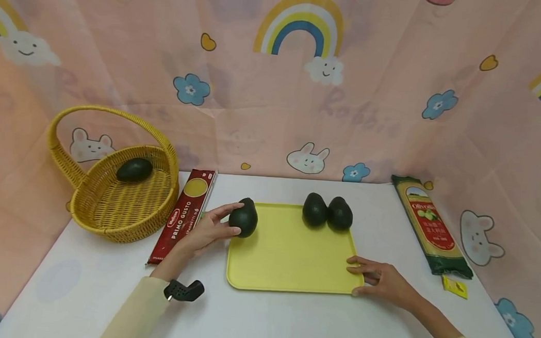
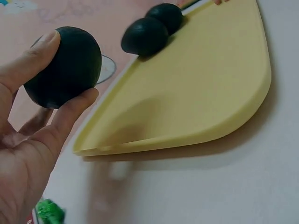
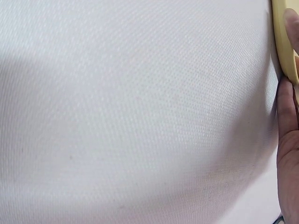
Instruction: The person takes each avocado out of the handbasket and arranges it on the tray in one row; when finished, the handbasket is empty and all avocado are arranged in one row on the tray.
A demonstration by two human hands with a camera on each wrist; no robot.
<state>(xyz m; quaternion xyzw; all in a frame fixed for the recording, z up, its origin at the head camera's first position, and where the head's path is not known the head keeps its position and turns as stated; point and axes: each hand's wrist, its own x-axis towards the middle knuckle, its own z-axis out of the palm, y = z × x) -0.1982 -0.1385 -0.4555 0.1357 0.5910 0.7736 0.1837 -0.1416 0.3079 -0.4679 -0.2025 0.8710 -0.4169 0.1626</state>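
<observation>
My left hand [image 1: 203,233] grips a dark green avocado [image 1: 244,219] between thumb and fingers, over the left back corner of a yellow tray [image 1: 293,258]. The left wrist view shows this avocado held up above the table, its shadow falling across the tray. Two more avocados, one [image 1: 315,210] beside the other [image 1: 340,213], sit together at the tray's back right corner. At the front right corner my right hand [image 1: 386,285] holds the tray's edge, fingers over the rim and thumb low at the corner. Only part of that hand shows in the right wrist view.
A yellow wicker basket [image 1: 127,232] with a tall handle stands at back left, one avocado [image 1: 134,170] inside. Between basket and tray lies a red spaghetti pack [image 1: 189,205]. On the right are a green and red packet [image 1: 430,225] and a small yellow sachet [image 1: 455,287].
</observation>
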